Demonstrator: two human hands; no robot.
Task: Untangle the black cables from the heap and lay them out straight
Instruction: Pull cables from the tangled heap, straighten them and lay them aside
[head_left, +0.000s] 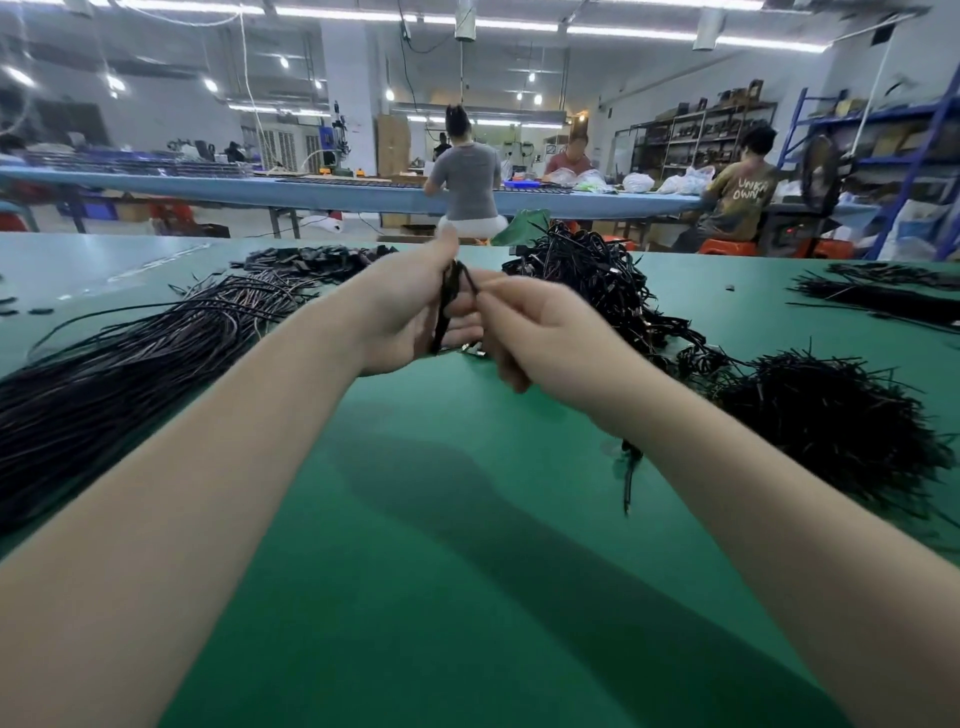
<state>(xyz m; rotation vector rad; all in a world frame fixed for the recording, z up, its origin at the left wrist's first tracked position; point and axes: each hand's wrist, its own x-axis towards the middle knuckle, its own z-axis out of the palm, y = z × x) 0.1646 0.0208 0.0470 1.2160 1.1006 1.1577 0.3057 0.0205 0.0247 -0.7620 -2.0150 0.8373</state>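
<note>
Left hand clamps cable, right hand pinches its end, near heap. Cable light, limp; best grip at end.

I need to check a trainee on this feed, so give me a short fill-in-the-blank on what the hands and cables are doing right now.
1. The left hand grips a small bunch of ____ cables.
2. The right hand pinches a strand of that bunch near its ____ end.
3. The straightened cables lie on the ____ side of the green table.
4. The tangled heap sits behind the ____ hand.

Missing words: black; upper; left; right
</note>
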